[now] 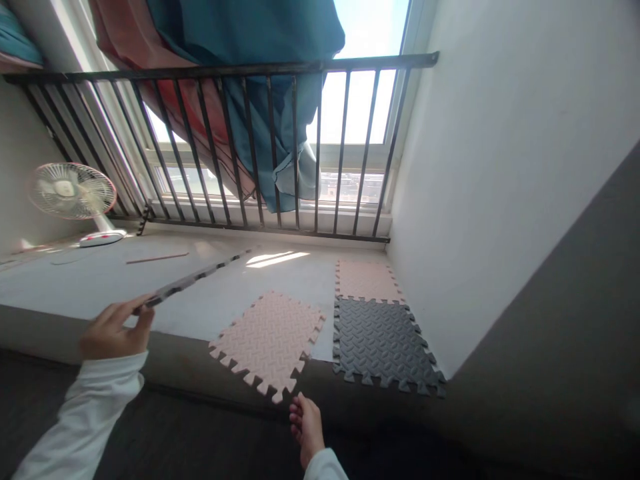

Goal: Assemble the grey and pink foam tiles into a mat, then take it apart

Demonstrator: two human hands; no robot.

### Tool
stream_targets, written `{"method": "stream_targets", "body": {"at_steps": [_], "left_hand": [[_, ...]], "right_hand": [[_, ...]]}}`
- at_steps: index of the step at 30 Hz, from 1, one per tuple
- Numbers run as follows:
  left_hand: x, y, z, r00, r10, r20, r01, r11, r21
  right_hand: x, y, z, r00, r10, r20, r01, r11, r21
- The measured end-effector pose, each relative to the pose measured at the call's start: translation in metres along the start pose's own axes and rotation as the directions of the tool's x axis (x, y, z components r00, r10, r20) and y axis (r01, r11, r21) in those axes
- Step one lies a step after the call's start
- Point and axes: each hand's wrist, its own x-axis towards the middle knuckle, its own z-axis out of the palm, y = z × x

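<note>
Two bare hands are held at the front of a pale ledge. Far left, a fan is stood at the back, near the railing; a thin stick is laid to its right. Left hand: fingers are closed on the near end of a dark tile, which is seen almost edge-on, so its face is hidden. Its long axis is pointed away from the fingers, up and to the right, across the ledge; whether the far end is rested on the surface cannot be told. Bare ledge is seen on both sides of it, with a sunlit patch beyond its tip. Further right, a loose pink tile is set askew, one corner pointed at the right hand, its near part extended past the ledge's front edge. That corner is just left of the right fingertips, apart by a small gap; those fingers are curled in against the thumb, nothing seen in them. Right hand is nearer to this tile. Only a narrow gap is left between its right corner and the black tile, which is butted against a rear pink tile. Rightmost, both are bounded by the wall; open room is offered leftward only.
</note>
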Motion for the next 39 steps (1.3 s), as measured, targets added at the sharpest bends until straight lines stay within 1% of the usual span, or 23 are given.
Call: {"method": "stream_targets", "body": {"at_steps": [1, 2, 3, 5, 6, 8, 10, 11, 13, 15, 17, 19, 21, 24, 26, 28, 32, 34, 39], "left_hand": [[-0.02, 0.023, 0.013, 0.999, 0.052, -0.011, -0.052, 0.999, 0.008], [-0.043, 0.044, 0.026, 0.996, 0.086, 0.0, -0.086, 0.996, 0.01], [-0.069, 0.063, 0.037, 0.995, 0.099, 0.031, -0.1, 0.995, 0.01], [-0.125, 0.09, 0.057, 0.983, 0.096, 0.153, -0.098, 0.995, 0.002], [-0.153, 0.098, 0.065, 0.976, 0.092, 0.2, -0.093, 0.996, -0.002], [-0.201, 0.105, 0.077, 0.957, 0.071, 0.28, -0.07, 0.997, -0.012], [-0.234, 0.103, 0.084, 0.944, 0.028, 0.328, -0.026, 1.0, -0.009], [-0.244, 0.1, 0.087, 0.942, 0.011, 0.335, -0.005, 1.0, -0.018], [-0.254, 0.097, 0.09, 0.946, 0.004, 0.323, 0.021, 0.997, -0.071], [-0.253, 0.096, 0.09, 0.951, 0.023, 0.308, 0.018, 0.991, -0.13], [-0.249, 0.098, 0.089, 0.952, 0.046, 0.303, -0.001, 0.989, -0.147], [-0.246, 0.102, 0.086, 0.953, 0.061, 0.296, -0.026, 0.992, -0.121], [-0.245, 0.106, 0.081, 0.954, 0.076, 0.289, -0.051, 0.994, -0.095], [-0.248, 0.11, 0.076, 0.95, 0.077, 0.302, -0.053, 0.995, -0.09], [-0.251, 0.112, 0.073, 0.946, 0.062, 0.317, -0.035, 0.995, -0.091], [-0.253, 0.113, 0.072, 0.944, 0.055, 0.327, -0.027, 0.996, -0.09], [-0.254, 0.114, 0.068, 0.938, 0.06, 0.341, -0.037, 0.996, -0.075], [-0.255, 0.114, 0.067, 0.933, 0.054, 0.356, -0.039, 0.998, -0.047], [-0.26, 0.114, 0.068, 0.905, -0.013, 0.425, -0.004, 0.999, 0.041]], "right_hand": [[-0.001, -0.001, -0.002, 1.0, -0.021, -0.021, 0.022, 1.0, 0.009], [-0.002, -0.003, -0.005, 0.998, -0.046, -0.04, 0.047, 0.999, 0.016], [-0.003, -0.005, -0.008, 0.996, -0.07, -0.06, 0.072, 0.997, 0.025], [-0.007, -0.012, -0.017, 0.989, -0.109, -0.098, 0.114, 0.992, 0.048], [-0.01, -0.016, -0.022, 0.987, -0.118, -0.112, 0.126, 0.99, 0.066], [-0.016, -0.029, -0.035, 0.984, -0.128, -0.123, 0.141, 0.984, 0.105], [-0.023, -0.047, -0.049, 0.982, -0.152, -0.116, 0.166, 0.978, 0.125], [-0.027, -0.058, -0.056, 0.978, -0.174, -0.111, 0.188, 0.974, 0.125], [-0.033, -0.084, -0.069, 0.968, -0.225, -0.111, 0.238, 0.963, 0.123], [-0.036, -0.114, -0.081, 0.959, -0.261, -0.108, 0.275, 0.95, 0.147], [-0.034, -0.141, -0.091, 0.962, -0.262, -0.073, 0.271, 0.944, 0.186], [-0.029, -0.162, -0.102, 0.961, -0.274, -0.046, 0.277, 0.936, 0.218], [-0.022, -0.173, -0.112, 0.963, -0.269, -0.019, 0.264, 0.927, 0.265], [-0.009, -0.174, -0.125, 0.972, -0.236, -0.016, 0.228, 0.92, 0.32], [-0.003, -0.168, -0.128, 0.975, -0.214, -0.069, 0.224, 0.92, 0.321], [0.0, -0.162, -0.127, 0.975, -0.187, -0.116, 0.215, 0.924, 0.315], [-0.003, -0.155, -0.12, 0.985, -0.132, -0.113, 0.163, 0.931, 0.326], [-0.007, -0.155, -0.118, 0.985, -0.124, -0.122, 0.158, 0.928, 0.337], [-0.014, -0.157, -0.117, 0.985, -0.098, -0.143, 0.144, 0.918, 0.369]]}}
